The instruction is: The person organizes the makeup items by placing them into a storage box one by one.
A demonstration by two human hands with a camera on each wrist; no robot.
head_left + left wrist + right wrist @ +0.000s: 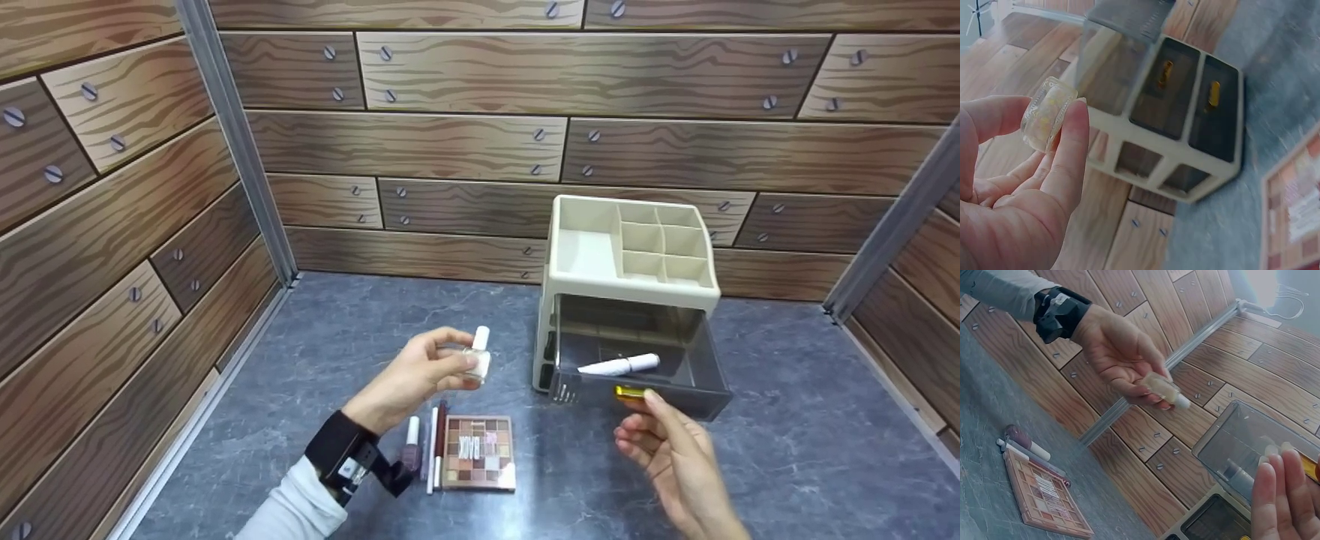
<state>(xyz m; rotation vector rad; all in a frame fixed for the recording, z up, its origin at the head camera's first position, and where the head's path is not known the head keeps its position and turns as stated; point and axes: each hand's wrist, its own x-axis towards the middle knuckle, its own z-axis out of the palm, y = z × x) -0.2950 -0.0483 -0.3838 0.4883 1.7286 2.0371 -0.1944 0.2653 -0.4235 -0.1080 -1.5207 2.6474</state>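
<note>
My left hand (pixel 431 367) pinches a small clear nail polish bottle (pixel 478 365) with a white cap, raised above the table left of the organizer. In the left wrist view, the thumb and fingers press the sides of the glass bottle (pixel 1047 115). My right hand (pixel 679 454) is at the gold drawer handle (pixel 628 392), a digit lying over its right end and the other fingers bent below it. The transparent grey drawer (pixel 712 379) stands pulled out. Inside it lies a white tube (pixel 622 365).
The cream organizer (pixel 551 277) has divided compartments on top and darker drawers below. Left of it on the marbled table (pixel 360 322) lie an eyeshadow palette (pixel 478 454), slim pencils (pixel 437 450) and a mauve bottle with a white cap (pixel 412 446). Wood-patterned walls enclose the table.
</note>
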